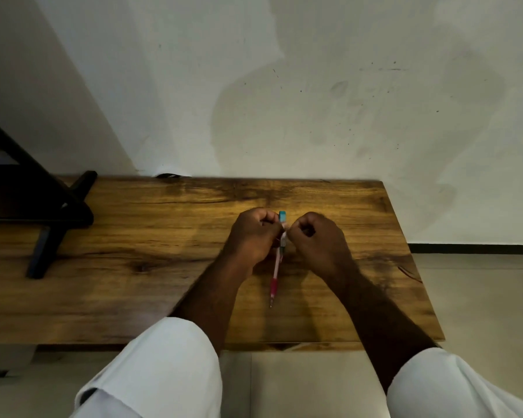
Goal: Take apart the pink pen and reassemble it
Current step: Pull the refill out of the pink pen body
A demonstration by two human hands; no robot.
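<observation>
pink pen (276, 268) sits between both hands, over the counter (133, 267); blue top (282, 216) sticks out just beyond the fingers (266, 220), barrel and tip (271, 303) hang out below them toward the person; can't tell if the tip touches the counter

left hand (251, 236): fingers curled round the upper barrel; right hand (316, 236): fingers curled in, tips pinching the pen right under the blue top; both grips crowd the same short stretch

pen looks whole, so my read is the first pull or twist on the top end is due

risks:
- hands this close give poor leverage; a hard tug could free the top suddenly, and small inner parts (spring, refill) could jump out and roll off the counter onto the floor
- long unsupported lower barrel; a twist at the top may swing the tip into the counter or bend the pen
- pinch is on smooth plastic; a slip drops the pen
- the joint is hidden by the fingers, so pulling a threaded part or twisting a push-fit one could crack it
</observation>
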